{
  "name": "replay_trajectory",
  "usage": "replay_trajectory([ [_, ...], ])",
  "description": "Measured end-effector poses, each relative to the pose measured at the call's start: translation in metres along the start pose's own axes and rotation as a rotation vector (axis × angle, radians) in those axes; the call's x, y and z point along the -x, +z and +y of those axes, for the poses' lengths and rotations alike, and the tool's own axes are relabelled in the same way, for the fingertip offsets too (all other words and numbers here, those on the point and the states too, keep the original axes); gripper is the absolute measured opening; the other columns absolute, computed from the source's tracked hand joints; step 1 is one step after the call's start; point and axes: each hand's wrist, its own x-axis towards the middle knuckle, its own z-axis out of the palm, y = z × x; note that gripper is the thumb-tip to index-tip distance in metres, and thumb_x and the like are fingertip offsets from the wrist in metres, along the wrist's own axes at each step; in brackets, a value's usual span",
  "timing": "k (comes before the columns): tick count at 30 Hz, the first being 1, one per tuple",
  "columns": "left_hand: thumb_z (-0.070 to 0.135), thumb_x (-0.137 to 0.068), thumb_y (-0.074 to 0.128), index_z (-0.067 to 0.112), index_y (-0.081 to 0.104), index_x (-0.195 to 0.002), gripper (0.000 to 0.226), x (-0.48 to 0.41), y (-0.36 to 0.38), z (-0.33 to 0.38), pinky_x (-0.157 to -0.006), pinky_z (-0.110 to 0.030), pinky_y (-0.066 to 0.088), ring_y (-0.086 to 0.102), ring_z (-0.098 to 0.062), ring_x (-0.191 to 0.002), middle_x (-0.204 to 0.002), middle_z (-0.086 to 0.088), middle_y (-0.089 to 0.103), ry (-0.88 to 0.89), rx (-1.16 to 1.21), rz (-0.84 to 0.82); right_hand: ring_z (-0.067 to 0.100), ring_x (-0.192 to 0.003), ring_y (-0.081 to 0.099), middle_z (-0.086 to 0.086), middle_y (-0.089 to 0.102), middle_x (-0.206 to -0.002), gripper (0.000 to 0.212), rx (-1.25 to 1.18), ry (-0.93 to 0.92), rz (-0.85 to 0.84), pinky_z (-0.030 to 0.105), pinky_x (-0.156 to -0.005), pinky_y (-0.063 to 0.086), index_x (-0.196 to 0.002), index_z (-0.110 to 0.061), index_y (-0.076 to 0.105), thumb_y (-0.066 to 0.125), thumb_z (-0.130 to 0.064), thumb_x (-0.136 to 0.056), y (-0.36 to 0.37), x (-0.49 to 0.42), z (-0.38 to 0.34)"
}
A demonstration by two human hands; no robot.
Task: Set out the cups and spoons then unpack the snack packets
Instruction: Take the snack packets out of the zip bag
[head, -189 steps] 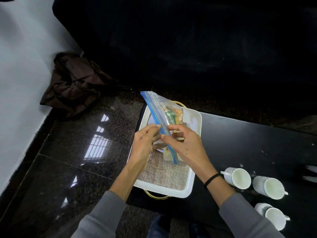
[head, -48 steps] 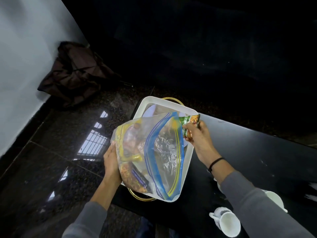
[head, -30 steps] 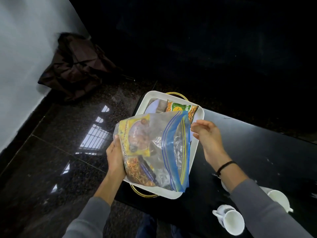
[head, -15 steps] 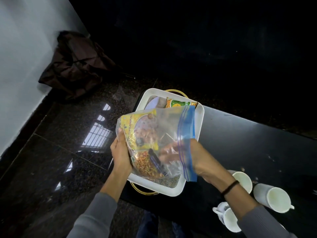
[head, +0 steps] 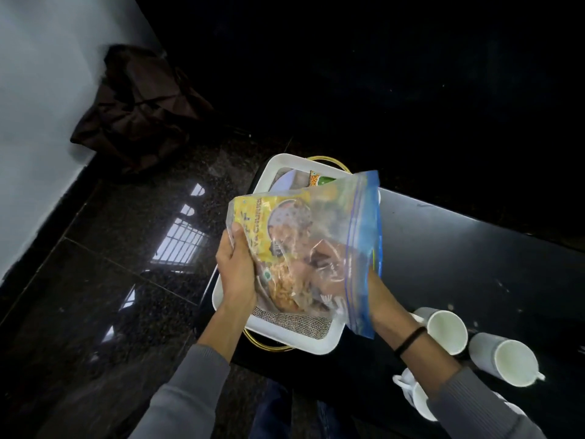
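Note:
My left hand (head: pixel 235 274) grips the closed end of a clear zip bag (head: pixel 335 217) with a blue seal, held over the white tray (head: pixel 323 343). My right hand (head: pixel 319 267) is inside the bag up to the wrist, its fingers around a yellow snack packet (head: pixel 262 223). A green and orange packet (head: pixel 321 179) lies at the tray's far end. Three white cups stand on the black table to the right: one (head: pixel 446 331) next to my wrist, one (head: pixel 509 359) further right, one (head: pixel 418 397) partly under my forearm. No spoons show.
The tray has gold handles and a burlap liner (head: pixel 294 323), and sits at the left end of the black table (head: pixel 474 264). Left of it is glossy dark stone floor (head: pixel 110 296). A dark brown bag (head: pixel 139 109) slumps against the white wall.
My right hand put a green packet in the tray's far end, then went into the bag's mouth and has pushed deeper. The bag has tilted up a little.

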Motion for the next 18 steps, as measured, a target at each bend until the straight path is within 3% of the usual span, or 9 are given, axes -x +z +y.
replay_trajectory([
  [1,0.044,-0.105,0.048,0.024,0.068,-0.108,0.029,0.000,0.002,0.002,-0.089,-0.055,0.060,0.074,-0.029,-0.096,-0.100,-0.009,0.075,0.007,-0.001,-0.042,0.058,-0.099,0.066,0.042,0.063,-0.088,0.042,-0.014,-0.191,-0.157,0.046,-0.066,0.060,-0.110,0.019,0.057,0.033,-0.011,-0.092,0.001,0.014,0.003],
  [2,0.043,-0.105,0.048,0.022,0.068,-0.111,0.030,-0.001,0.005,0.004,-0.089,-0.055,0.059,0.074,-0.032,-0.098,-0.104,-0.013,0.075,0.010,0.001,-0.086,0.044,-0.076,0.071,0.039,0.063,-0.070,0.034,-0.120,-0.091,-0.120,0.043,-0.058,0.060,-0.091,0.016,0.065,0.036,0.000,-0.095,0.003,0.018,0.004],
  [4,0.041,-0.106,0.047,0.016,0.066,-0.118,0.034,-0.002,0.009,0.009,-0.090,-0.056,0.058,0.072,-0.037,-0.103,-0.113,-0.022,0.072,0.020,-0.011,-0.155,0.009,-0.040,0.060,0.014,0.057,-0.065,0.044,-0.206,-0.050,0.304,0.021,-0.050,0.053,-0.073,-0.010,0.058,0.037,0.012,-0.103,-0.012,0.019,0.016],
  [6,0.040,-0.107,0.045,0.012,0.065,-0.119,0.036,-0.003,0.010,0.012,-0.091,-0.055,0.058,0.071,-0.038,-0.106,-0.117,-0.025,0.070,0.042,-0.035,-0.204,-0.004,-0.037,0.059,0.002,0.052,-0.076,0.044,-0.135,0.119,0.643,0.011,-0.044,0.049,-0.075,-0.018,0.050,0.032,0.007,-0.106,-0.018,0.025,0.041],
  [9,0.039,-0.107,0.045,0.014,0.067,-0.118,0.035,-0.008,0.005,0.009,-0.092,-0.051,0.058,0.070,-0.038,-0.108,-0.113,-0.018,0.074,0.053,-0.074,-0.208,0.012,-0.042,0.058,0.002,0.051,-0.064,0.036,-0.259,-0.030,0.744,0.020,-0.048,0.048,-0.074,-0.008,0.068,0.056,-0.028,-0.102,-0.018,0.019,0.027],
  [13,0.040,-0.105,0.048,0.022,0.070,-0.111,0.029,-0.014,-0.006,0.006,-0.081,-0.045,0.063,0.075,-0.031,-0.098,-0.107,-0.012,0.078,-0.033,-0.066,-0.160,0.031,-0.077,0.071,0.014,0.063,-0.093,0.086,-0.294,-0.201,0.838,0.038,-0.072,0.057,-0.134,0.010,0.051,0.060,-0.062,-0.088,-0.012,0.004,0.006],
  [14,0.043,-0.104,0.048,0.025,0.070,-0.110,0.029,-0.015,-0.007,0.005,-0.078,-0.044,0.064,0.076,-0.029,-0.097,-0.108,-0.011,0.078,-0.044,-0.080,-0.182,0.017,-0.061,0.073,0.013,0.066,-0.084,0.069,-0.328,-0.202,0.858,0.025,-0.060,0.058,-0.124,0.007,0.055,0.071,-0.049,-0.088,-0.016,0.007,0.010],
  [16,0.047,-0.102,0.048,0.029,0.071,-0.110,0.030,-0.015,-0.008,0.004,-0.076,-0.042,0.065,0.076,-0.027,-0.095,-0.108,-0.010,0.078,-0.063,-0.112,-0.220,-0.004,-0.034,0.058,-0.001,0.064,-0.061,0.018,-0.292,-0.142,0.884,0.009,-0.039,0.045,-0.097,-0.007,0.057,0.044,-0.013,-0.108,-0.025,0.009,0.019],
  [18,0.050,-0.101,0.047,0.028,0.070,-0.114,0.035,-0.014,-0.008,0.004,-0.077,-0.042,0.065,0.076,-0.025,-0.093,-0.108,-0.008,0.079,-0.097,-0.111,-0.244,-0.005,-0.027,0.052,-0.007,0.052,-0.031,0.045,-0.338,-0.092,0.964,0.008,-0.038,0.043,-0.078,-0.019,0.046,0.021,-0.001,-0.111,-0.031,0.011,0.024],
])
